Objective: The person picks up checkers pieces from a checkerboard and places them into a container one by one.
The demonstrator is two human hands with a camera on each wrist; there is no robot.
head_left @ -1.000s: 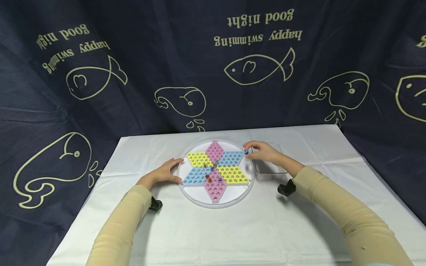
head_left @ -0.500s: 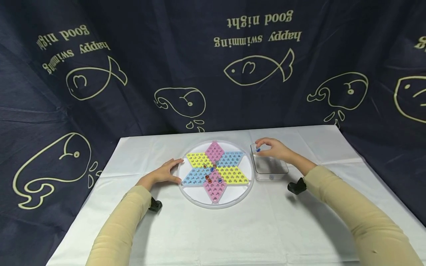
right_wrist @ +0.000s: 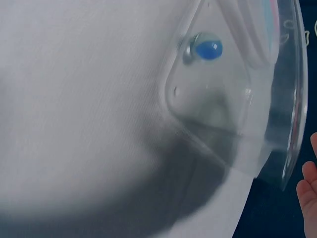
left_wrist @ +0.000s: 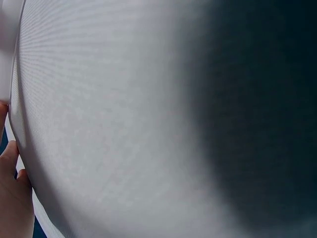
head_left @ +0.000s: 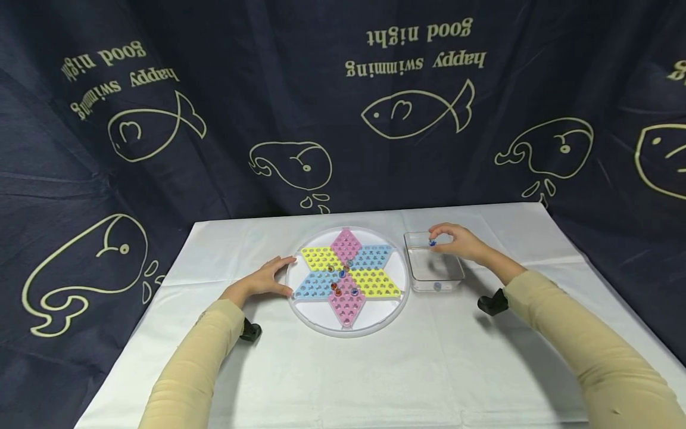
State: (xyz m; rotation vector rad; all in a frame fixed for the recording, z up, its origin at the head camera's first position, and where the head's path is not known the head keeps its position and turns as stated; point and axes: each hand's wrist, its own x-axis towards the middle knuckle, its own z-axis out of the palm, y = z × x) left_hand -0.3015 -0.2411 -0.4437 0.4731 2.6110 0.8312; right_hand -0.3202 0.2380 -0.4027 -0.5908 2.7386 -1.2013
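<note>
Over the clear plastic box (head_left: 408,271), my right hand (head_left: 460,242) pinches a blue marble (head_left: 432,243) between thumb and fingertips. Another marble, clear and blue (right_wrist: 208,48), lies inside the box in the right wrist view. At that view's right edge only some of the hand's fingers show. My left hand (head_left: 259,280) rests at the left rim of the round white Chinese checkers board (head_left: 316,310), thumb and fingers spread against it. Several marbles, among them a red one (head_left: 334,286) and a blue one (head_left: 342,274), sit around the middle of the board's coloured star.
A white cloth (head_left: 343,381) covers the table. The box stands close beside the board's right rim. Behind the table hangs a dark blue curtain (head_left: 343,196) printed with fish and whales. Black devices (head_left: 493,302) are strapped at both wrists.
My right hand has moved right with the pinched marble, from the board's right edge to over the box. My left hand stays in place, and the marbles on the board look unchanged.
</note>
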